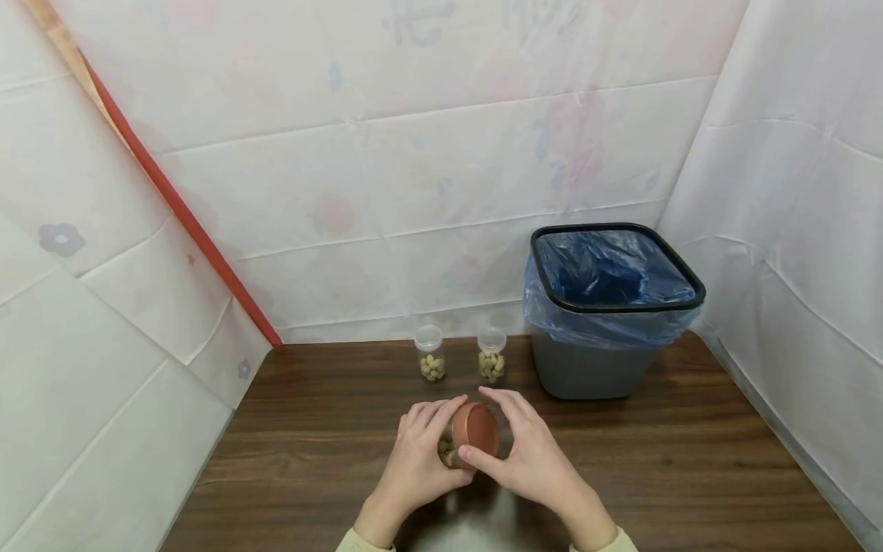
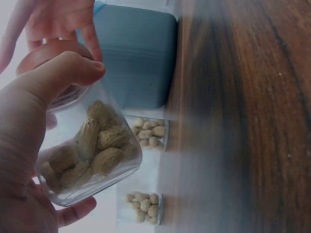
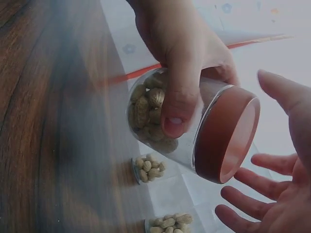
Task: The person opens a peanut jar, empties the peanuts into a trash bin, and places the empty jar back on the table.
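A clear jar (image 2: pixel 104 167) of unshelled peanuts, with a reddish-brown screw lid (image 1: pixel 476 429), is tilted above the front of the table, lid toward the right. My left hand (image 1: pixel 419 452) grips its body, thumb on one side and fingers round the other. On the lid side, my right hand (image 1: pixel 538 460) is spread, with thumb and fingers apart around the lid. In the right wrist view those fingers (image 3: pixel 262 184) are loosely extended close to the lid; whether any touches it, I cannot tell.
Two smaller-looking clear jars (image 1: pixel 431 364) with peanuts stand upright at the table's back edge. Right of them is a grey bin (image 1: pixel 586 372) with a black rim and blue liner bag. White sheeting (image 1: pixel 386 169) hangs behind and at both sides of the brown wooden table (image 1: pixel 310 452).
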{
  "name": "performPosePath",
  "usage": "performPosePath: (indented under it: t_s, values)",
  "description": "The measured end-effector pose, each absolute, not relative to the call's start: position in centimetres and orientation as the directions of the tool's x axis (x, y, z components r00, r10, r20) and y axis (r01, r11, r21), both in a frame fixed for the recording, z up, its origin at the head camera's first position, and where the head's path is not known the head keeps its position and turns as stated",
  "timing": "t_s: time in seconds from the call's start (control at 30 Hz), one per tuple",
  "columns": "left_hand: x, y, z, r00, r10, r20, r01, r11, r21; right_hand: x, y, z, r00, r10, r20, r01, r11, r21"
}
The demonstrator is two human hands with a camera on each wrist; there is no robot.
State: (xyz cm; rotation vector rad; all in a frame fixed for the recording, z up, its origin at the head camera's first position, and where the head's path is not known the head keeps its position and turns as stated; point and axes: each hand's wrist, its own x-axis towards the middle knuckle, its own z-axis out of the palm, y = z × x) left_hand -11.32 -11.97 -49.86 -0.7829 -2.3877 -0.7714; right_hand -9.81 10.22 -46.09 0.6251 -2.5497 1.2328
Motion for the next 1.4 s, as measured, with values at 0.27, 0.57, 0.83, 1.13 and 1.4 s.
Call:
performPosePath:
  t_s: [0.27, 0.57, 0.83, 1.13, 1.4]
  values:
    - [-11.48, -12.0, -49.84, -0.708, 0.359, 0.608, 0.647, 0.675, 0.355, -10.29, 9.98, -46.21, -0.927, -0.173, 0.332, -0.37, 0.561, -0.74]
    - [-11.56, -11.95, -50.03, -0.713, 0.36, 0.602, 0.641, 0.683, 0.351, -10.18, 10.1, -46.49, -0.945, -0.157, 0.287, -0.324, 0.563, -0.76]
    - [-11.58, -11.88, -50.18, -0.717, 0.359, 0.597, 0.634, 0.691, 0.346, -10.17, 9.95, -46.56, -0.951, -0.163, 0.261, -0.307, 0.543, -0.782]
    - [-11.6, -11.77, -50.18, -0.697, 0.373, 0.612, 0.645, 0.698, 0.31, -10.45, 9.96, -46.8, -0.946, -0.178, 0.271, -0.324, 0.555, -0.766]
    - [-11.48, -11.78, -50.16, -0.711, 0.371, 0.597, 0.638, 0.697, 0.328, -10.57, 10.12, -47.01, -0.92, -0.235, 0.314, -0.392, 0.519, -0.76]
